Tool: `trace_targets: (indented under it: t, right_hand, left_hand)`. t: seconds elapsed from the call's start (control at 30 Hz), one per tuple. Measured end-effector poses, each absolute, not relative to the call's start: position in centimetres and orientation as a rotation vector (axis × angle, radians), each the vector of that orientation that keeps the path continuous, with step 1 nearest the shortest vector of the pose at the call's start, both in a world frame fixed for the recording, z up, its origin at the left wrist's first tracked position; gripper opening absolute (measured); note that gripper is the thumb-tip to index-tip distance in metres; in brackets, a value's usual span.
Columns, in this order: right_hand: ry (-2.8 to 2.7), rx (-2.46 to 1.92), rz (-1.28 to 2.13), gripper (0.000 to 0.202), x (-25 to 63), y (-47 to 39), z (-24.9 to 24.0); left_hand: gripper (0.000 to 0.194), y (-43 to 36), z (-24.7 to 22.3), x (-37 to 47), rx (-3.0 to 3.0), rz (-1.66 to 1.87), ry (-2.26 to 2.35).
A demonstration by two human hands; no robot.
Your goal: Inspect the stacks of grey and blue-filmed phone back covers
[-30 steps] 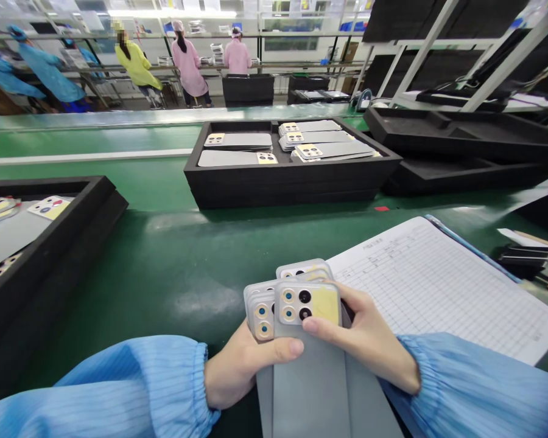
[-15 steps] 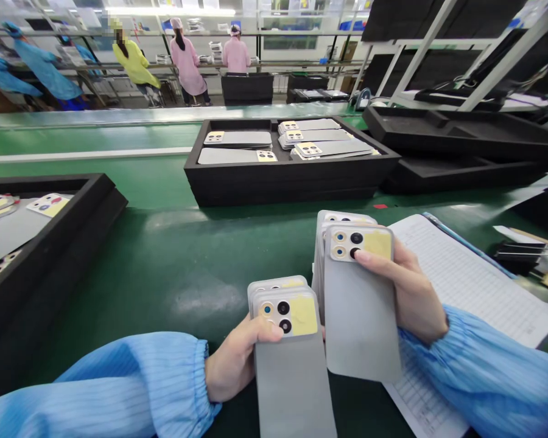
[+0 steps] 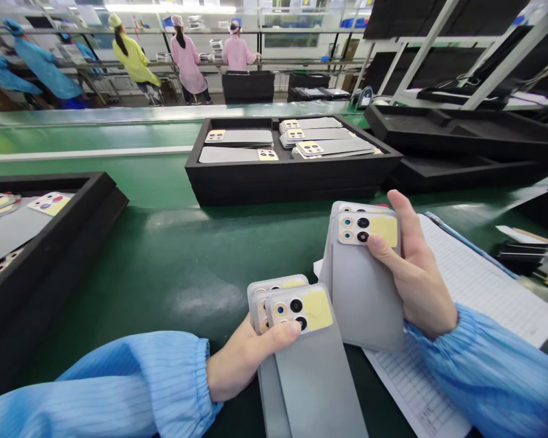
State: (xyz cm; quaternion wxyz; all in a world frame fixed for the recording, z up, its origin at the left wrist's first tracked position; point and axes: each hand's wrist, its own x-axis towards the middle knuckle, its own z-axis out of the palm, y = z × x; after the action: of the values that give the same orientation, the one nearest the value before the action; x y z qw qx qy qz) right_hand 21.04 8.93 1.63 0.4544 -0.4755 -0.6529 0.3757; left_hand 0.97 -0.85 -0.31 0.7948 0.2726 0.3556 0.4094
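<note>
A fanned stack of grey phone back covers (image 3: 317, 377) is gripped in my left hand (image 3: 242, 353), the thumb pressing beside the black camera rings of the top one. Yellow film covers part of each camera block. My right hand (image 3: 418, 277) holds a second stack of phone back covers (image 3: 368, 292) upright, its thumb on the front cover near the lenses and its index finger stretched up past the edge. The two stacks are close together, the right one farther away and higher. My other fingers are hidden behind the covers.
A black tray (image 3: 292, 182) with stacked covers stands ahead on the green bench (image 3: 178, 261). Another black tray (image 3: 91, 194) is at left. Black trays (image 3: 466, 134) are piled at right, beyond printed sheets (image 3: 479, 274). Several people (image 3: 189, 61) work in the background.
One more cover lies fanned to the right on top of my left hand's stack. My right hand and its stack have shifted up and right, and its index finger has lifted.
</note>
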Motion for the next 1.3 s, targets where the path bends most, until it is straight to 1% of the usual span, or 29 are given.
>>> trace_targets:
  t: [0.1,0.17,0.3,0.33,0.43,0.57,0.6,0.63,0.67,0.73,0.8,0.93,1.07,1.17,1.3]
  right_hand:
    - [-1.592,-1.158,0.834,0.058,20.8,8.6,1.5]
    - [-1.668,-1.11,0.812,0.054,20.4,8.2,1.3]
    - [-1.854,-0.987,1.089,0.018,19.6,7.1,1.1]
    - [-1.875,-0.971,1.157,0.015,19.4,6.8,1.0]
    - [-1.88,-0.968,1.269,0.02,18.8,6.0,0.9]
    - [-1.811,-0.986,1.411,0.044,18.5,5.5,1.1]
    - [-1.802,-0.975,1.425,0.046,18.5,5.4,1.2]
    - [-1.811,-0.965,1.417,0.044,18.5,5.4,1.3]
    - [-1.829,-0.962,1.394,0.037,18.5,5.3,1.4]
    - [-1.869,-0.982,1.351,0.019,18.5,5.3,1.6]
    - [-1.874,-1.01,1.342,0.011,18.4,5.2,1.8]
    - [-1.855,-1.017,1.348,0.008,18.1,5.0,1.8]
    - [-1.84,-1.023,1.355,0.008,17.9,5.0,1.7]
    - [-1.83,-1.044,1.343,0.009,18.0,4.9,1.5]
    - [-1.822,-1.073,1.332,0.011,18.2,5.1,1.2]
  left_hand:
    - [0.035,-0.8,-0.3,0.9,0.604,0.901,0.779]
    - [0.033,-0.8,-0.2,0.9,0.616,0.912,0.778]
    - [0.034,-0.7,-0.2,1.0,0.65,0.957,0.777]
    - [0.035,-0.7,-0.2,1.1,0.658,0.974,0.778]
    - [0.04,-0.8,-0.3,1.1,0.675,0.999,0.767]
    - [0.048,-0.9,-0.5,1.1,0.671,0.993,0.757]
    - [0.049,-0.9,-0.6,1.1,0.665,0.99,0.763]
    - [0.05,-0.9,-0.6,1.1,0.661,0.99,0.77]
    - [0.05,-0.9,-0.6,1.1,0.66,0.997,0.775]
    - [0.049,-0.9,-0.4,1.1,0.669,0.998,0.786]
    - [0.047,-0.7,0.0,1.1,0.685,0.995,0.788]
    - [0.044,-0.4,0.6,1.0,0.712,0.992,0.747]
    - [0.054,-0.6,0.2,0.8,0.709,0.996,0.69]
    - [0.062,-0.8,-0.3,0.8,0.59,1.019,0.644]
    - [0.067,-0.9,-0.4,1.0,0.478,1.03,0.638]
